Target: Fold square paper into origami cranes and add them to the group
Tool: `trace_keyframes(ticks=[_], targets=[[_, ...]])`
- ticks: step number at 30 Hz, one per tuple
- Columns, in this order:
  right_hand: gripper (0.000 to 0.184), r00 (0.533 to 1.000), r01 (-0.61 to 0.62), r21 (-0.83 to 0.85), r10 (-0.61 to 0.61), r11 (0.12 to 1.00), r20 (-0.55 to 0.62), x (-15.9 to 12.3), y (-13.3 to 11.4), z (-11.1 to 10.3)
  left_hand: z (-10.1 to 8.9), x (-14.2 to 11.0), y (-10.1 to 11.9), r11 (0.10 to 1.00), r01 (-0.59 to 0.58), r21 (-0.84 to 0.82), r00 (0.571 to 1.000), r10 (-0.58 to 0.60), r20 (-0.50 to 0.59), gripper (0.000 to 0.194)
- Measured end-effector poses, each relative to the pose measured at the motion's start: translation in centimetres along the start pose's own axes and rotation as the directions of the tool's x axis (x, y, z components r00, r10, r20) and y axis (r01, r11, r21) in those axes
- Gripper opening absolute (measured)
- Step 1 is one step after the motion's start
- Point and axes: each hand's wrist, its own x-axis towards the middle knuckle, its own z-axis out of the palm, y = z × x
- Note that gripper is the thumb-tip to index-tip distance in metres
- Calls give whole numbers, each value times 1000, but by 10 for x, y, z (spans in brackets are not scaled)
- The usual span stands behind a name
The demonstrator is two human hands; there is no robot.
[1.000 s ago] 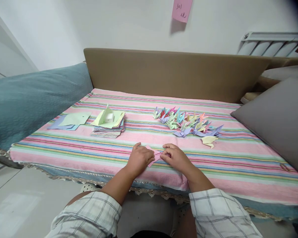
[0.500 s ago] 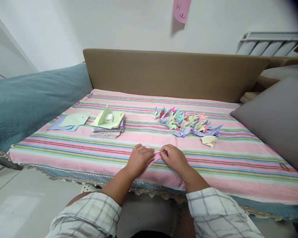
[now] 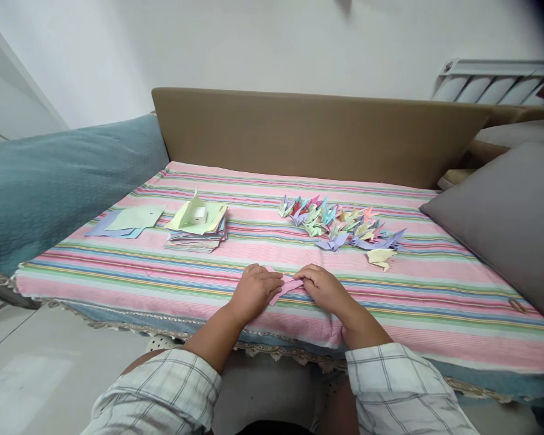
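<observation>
A small folded piece of pink paper (image 3: 286, 286) lies on the striped cloth (image 3: 185, 284) near its front edge. My left hand (image 3: 257, 286) covers the paper's left part, its fingers together and pressing down. At the paper's right end, the closed fingers of my right hand (image 3: 321, 286) pinch the narrow tip, and the thumb is partly hidden. Beyond my hands sits a cluster of folded paper cranes (image 3: 330, 220) in several colours. A pale yellow crane (image 3: 381, 257) stands closest to my right hand.
Left of centre is a stack of coloured paper (image 3: 194, 240) with a small white block (image 3: 199, 215) on top. Loose sheets (image 3: 133, 219) lie farther left. A grey cushion (image 3: 508, 223) borders the right side, a brown backrest (image 3: 308, 136) the back.
My right hand has shifted slightly right along the pink paper, and more of the strip shows between my hands. My left hand stays in place. The view has tilted down a little.
</observation>
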Motion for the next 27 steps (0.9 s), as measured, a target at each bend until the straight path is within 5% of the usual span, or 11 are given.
trace_keyframes(ticks=[4, 15, 27], targets=[[14, 1000, -26, 18, 26, 1000, -11, -2, -5, -2, -1, 1, 0, 1000, 18, -23, 1000, -17, 9, 17], [11, 999, -24, -42, 26, 999, 44, -3, 4, 2, -2, -2, 0, 998, 1, -63, 1000, -1, -8, 21], [15, 996, -36, -122, 46, 992, 82, -2, -3, -1, -9, -6, -5, 996, -85, 38, 987, 79, 137, 25]])
